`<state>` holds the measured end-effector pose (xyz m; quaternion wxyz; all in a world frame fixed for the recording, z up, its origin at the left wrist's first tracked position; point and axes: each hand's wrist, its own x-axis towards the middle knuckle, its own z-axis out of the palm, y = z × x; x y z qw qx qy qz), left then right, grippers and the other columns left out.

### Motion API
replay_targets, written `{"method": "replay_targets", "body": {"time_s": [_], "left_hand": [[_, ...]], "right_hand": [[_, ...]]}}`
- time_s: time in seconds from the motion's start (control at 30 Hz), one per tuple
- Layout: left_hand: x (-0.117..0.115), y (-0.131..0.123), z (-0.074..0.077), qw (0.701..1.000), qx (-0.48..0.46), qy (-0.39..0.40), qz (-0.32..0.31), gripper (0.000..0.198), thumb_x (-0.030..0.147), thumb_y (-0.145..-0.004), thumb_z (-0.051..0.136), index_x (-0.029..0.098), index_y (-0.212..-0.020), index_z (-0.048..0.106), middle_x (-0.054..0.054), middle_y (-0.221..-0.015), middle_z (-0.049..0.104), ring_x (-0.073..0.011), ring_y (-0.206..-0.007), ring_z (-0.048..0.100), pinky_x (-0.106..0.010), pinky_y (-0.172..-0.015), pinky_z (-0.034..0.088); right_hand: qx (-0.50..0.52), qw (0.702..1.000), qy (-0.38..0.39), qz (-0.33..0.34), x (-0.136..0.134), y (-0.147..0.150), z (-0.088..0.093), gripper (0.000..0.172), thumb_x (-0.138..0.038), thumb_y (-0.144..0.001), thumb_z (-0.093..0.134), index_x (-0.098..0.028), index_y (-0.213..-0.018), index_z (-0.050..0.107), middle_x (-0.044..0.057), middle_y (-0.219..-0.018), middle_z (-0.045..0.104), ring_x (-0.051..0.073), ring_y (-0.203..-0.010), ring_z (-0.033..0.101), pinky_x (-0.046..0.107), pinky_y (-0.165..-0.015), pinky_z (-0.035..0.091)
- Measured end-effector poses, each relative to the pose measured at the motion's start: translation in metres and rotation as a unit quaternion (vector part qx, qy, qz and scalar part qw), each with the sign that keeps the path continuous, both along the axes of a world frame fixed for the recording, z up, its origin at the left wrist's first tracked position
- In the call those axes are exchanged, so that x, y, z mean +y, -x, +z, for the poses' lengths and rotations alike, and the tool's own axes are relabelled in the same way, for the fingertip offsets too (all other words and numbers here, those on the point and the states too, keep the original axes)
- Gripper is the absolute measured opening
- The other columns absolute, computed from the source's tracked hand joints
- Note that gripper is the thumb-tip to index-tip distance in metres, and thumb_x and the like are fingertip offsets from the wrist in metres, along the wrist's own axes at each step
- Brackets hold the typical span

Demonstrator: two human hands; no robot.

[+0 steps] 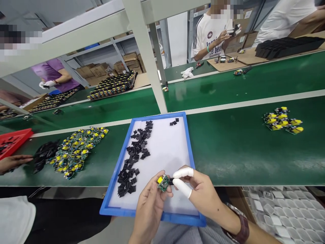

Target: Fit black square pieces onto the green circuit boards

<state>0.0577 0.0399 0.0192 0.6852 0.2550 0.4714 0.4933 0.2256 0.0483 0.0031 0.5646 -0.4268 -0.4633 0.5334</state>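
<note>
My left hand (149, 206) pinches a small board (163, 183) between thumb and fingers, just above the near edge of the tray (122, 211). My right hand (200, 193), with white cots on thumb and forefinger, is closed tight on a tiny black part (171, 181) held against the board's right side.

The blue-rimmed tray has a white floor, and a loose run of black parts (134, 152) lies down its left half. It sits on a green belt (241, 152) that runs left to right. On the belt to the left lies a heap of boards (76, 149), with a smaller cluster (281, 122) far right. A red tray (12, 139) sits at the left edge, and another person's hand (12, 162) rests near it. A grey frame post (149, 67) rises behind my tray. Past it are a second belt, shelves of cartons and people at work.

The black part is mostly hidden by my fingertips, so I cannot make out its shape. My left palm is turned away. At near right, a clear moulded sheet (284, 210) is cut off by the picture's edge.
</note>
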Motion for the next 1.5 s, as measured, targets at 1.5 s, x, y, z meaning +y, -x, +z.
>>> {"method": "replay_targets", "body": {"time_s": [1.5], "left_hand": [[0.000, 0.006, -0.001, 0.987, 0.008, -0.050, -0.152, 0.036, 0.044, -0.091, 0.073, 0.017, -0.115, 0.073, -0.003, -0.074, 0.070, -0.0131, -0.060, 0.069, -0.025, -0.062, 0.056]], "right_hand": [[-0.183, 0.948, -0.231, 0.116, 0.000, -0.027, 0.016, 0.031, -0.002, -0.092, 0.059, -0.021, -0.114, 0.071, 0.008, -0.096, 0.071, 0.020, -0.085, 0.067, 0.033, -0.073, 0.054]]}}
